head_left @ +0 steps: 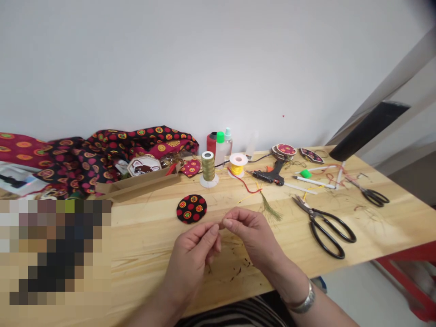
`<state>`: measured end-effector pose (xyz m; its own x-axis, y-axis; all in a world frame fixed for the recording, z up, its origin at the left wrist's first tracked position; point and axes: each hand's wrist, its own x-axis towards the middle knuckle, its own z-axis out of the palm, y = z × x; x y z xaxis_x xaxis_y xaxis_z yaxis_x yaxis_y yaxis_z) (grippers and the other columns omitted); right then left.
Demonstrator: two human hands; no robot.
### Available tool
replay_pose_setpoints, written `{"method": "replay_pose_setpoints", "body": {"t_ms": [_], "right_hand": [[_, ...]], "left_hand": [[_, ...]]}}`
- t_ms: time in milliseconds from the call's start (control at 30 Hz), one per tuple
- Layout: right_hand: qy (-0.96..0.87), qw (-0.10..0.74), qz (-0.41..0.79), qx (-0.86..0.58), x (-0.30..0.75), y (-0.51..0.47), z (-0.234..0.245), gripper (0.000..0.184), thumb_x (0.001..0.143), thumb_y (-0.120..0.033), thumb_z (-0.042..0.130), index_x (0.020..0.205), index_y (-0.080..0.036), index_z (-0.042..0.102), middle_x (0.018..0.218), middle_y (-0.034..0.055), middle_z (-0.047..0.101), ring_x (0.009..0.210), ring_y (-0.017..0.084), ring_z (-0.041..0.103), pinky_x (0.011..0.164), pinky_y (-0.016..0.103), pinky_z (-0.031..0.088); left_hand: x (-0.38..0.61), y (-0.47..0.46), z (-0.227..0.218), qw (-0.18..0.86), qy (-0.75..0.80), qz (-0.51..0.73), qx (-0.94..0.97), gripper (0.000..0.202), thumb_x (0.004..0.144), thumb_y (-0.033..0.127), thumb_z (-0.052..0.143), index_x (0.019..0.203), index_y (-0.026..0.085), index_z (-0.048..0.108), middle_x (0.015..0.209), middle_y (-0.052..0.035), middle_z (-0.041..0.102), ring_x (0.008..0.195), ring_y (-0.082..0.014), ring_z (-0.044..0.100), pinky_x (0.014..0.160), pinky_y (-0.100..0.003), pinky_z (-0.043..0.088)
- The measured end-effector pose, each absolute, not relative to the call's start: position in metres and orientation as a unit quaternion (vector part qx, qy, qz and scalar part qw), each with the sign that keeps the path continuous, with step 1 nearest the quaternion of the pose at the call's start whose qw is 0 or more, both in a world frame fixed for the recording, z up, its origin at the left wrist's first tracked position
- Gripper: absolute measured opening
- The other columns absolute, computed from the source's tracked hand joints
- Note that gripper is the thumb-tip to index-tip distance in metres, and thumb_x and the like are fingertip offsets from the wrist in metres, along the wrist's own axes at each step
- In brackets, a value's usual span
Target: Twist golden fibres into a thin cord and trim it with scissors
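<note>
My left hand (195, 252) and my right hand (250, 234) meet over the wooden table (374, 227), both with fingertips pinched together on something too thin to make out, perhaps a thread. A round patch of black fabric with red and yellow dots (191, 208) lies just beyond my left hand. A small green-gold tassel (270, 210) lies just past my right hand. My right wrist wears a silver bangle.
Large black scissors (323, 225) lie to the right, smaller scissors (369, 193) farther right. A gold thread spool (208, 167), yellow cord spool (237, 164), glue gun (270, 175), bottles (221, 145), patterned fabric (102, 150) and a cardboard box (143, 179) line the back.
</note>
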<state>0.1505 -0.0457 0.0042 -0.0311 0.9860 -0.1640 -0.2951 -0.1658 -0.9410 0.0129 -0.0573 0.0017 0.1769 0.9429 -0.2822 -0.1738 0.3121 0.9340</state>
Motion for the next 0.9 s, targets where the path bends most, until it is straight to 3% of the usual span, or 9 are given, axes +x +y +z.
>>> {"method": "replay_pose_setpoints", "body": {"t_ms": [133, 500, 733, 833, 900], "right_hand": [[-0.387, 0.524, 0.604, -0.459, 0.152, -0.045, 0.006, 0.013, 0.068, -0.026, 0.069, 0.062, -0.016, 0.063, 0.06, -0.002, 0.065, 0.061, 0.011, 0.055, 0.065, 0.025, 0.04], [-0.411, 0.52, 0.58, -0.475, 0.152, -0.045, 0.014, 0.01, 0.069, -0.023, 0.068, 0.062, -0.017, 0.064, 0.06, -0.0014, 0.063, 0.059, 0.011, 0.053, 0.062, 0.024, 0.042], [-0.422, 0.505, 0.64, -0.397, 0.148, -0.046, 0.02, 0.014, 0.074, -0.024, 0.065, 0.063, -0.018, 0.059, 0.051, -0.0041, 0.056, 0.047, 0.011, 0.053, 0.053, 0.026, 0.043], [-0.425, 0.516, 0.63, -0.395, 0.147, -0.045, 0.021, 0.007, 0.075, -0.024, 0.064, 0.073, -0.017, 0.065, 0.056, -0.0034, 0.059, 0.052, 0.011, 0.055, 0.058, 0.027, 0.046], [-0.428, 0.531, 0.601, -0.417, 0.148, -0.044, 0.019, 0.012, 0.077, -0.025, 0.063, 0.084, -0.018, 0.069, 0.067, -0.001, 0.065, 0.064, 0.013, 0.06, 0.068, 0.029, 0.048]], "left_hand": [[0.016, -0.058, 0.003, 0.701, 0.452, 0.453, 0.316, 0.019, 0.077, 0.031, 0.064, 0.085, 0.016, 0.07, 0.055, 0.0022, 0.054, 0.045, -0.0043, 0.031, 0.042, -0.017, 0.02], [0.017, -0.059, 0.0, 0.689, 0.459, 0.43, 0.36, 0.021, 0.074, 0.029, 0.068, 0.09, 0.016, 0.072, 0.057, 0.0026, 0.053, 0.046, -0.0046, 0.035, 0.042, -0.017, 0.025], [0.012, -0.06, -0.002, 0.655, 0.467, 0.415, 0.426, 0.017, 0.077, 0.032, 0.065, 0.076, 0.017, 0.071, 0.058, 0.0023, 0.054, 0.048, -0.0059, 0.035, 0.043, -0.018, 0.025], [0.008, -0.059, -0.002, 0.631, 0.482, 0.425, 0.434, 0.015, 0.077, 0.031, 0.066, 0.083, 0.021, 0.074, 0.066, 0.0007, 0.061, 0.053, -0.0077, 0.042, 0.048, -0.019, 0.033], [0.006, -0.057, 0.0, 0.599, 0.487, 0.444, 0.455, 0.013, 0.076, 0.029, 0.067, 0.084, 0.023, 0.075, 0.08, -0.0023, 0.067, 0.07, -0.0123, 0.054, 0.062, -0.021, 0.042]]}}
